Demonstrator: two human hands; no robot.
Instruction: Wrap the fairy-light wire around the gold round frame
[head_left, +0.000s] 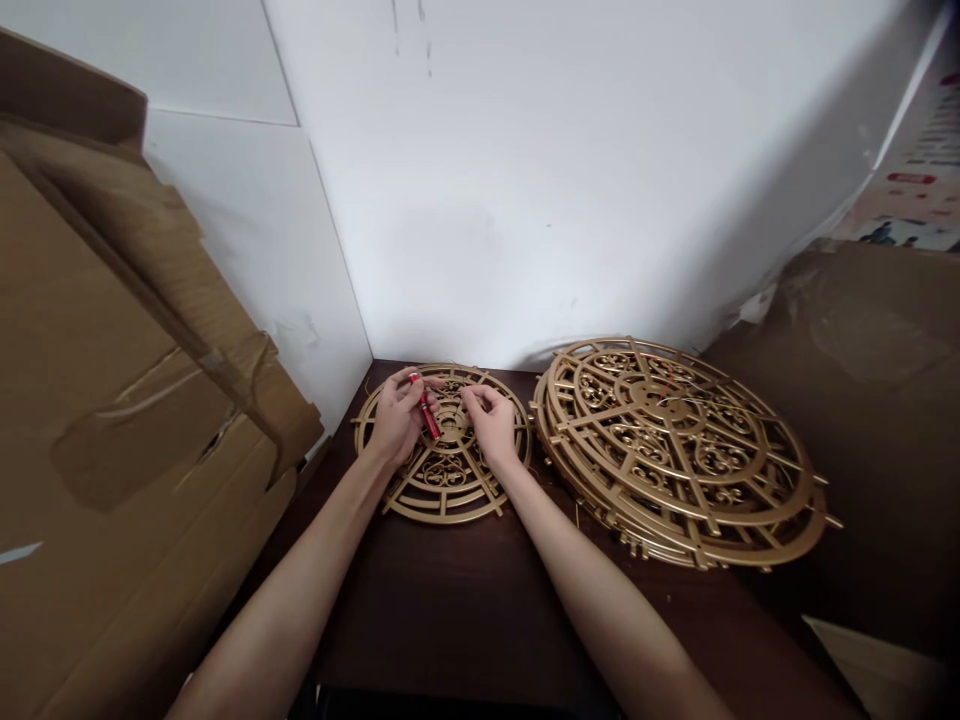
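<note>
A small gold openwork disc lies flat on a dark brown table, near the wall. Both my hands rest on top of it. My left hand is closed round a small red tool that points down toward the disc's hub. My right hand has its fingers curled in a pinch at the hub, on something too small to make out. A stack of larger gold openwork discs sits to the right, tilted slightly, apart from both hands.
Large cardboard sheets lean along the left side, close to the table edge. A brown cardboard box stands at the right behind the stack. White walls meet in a corner just beyond the discs.
</note>
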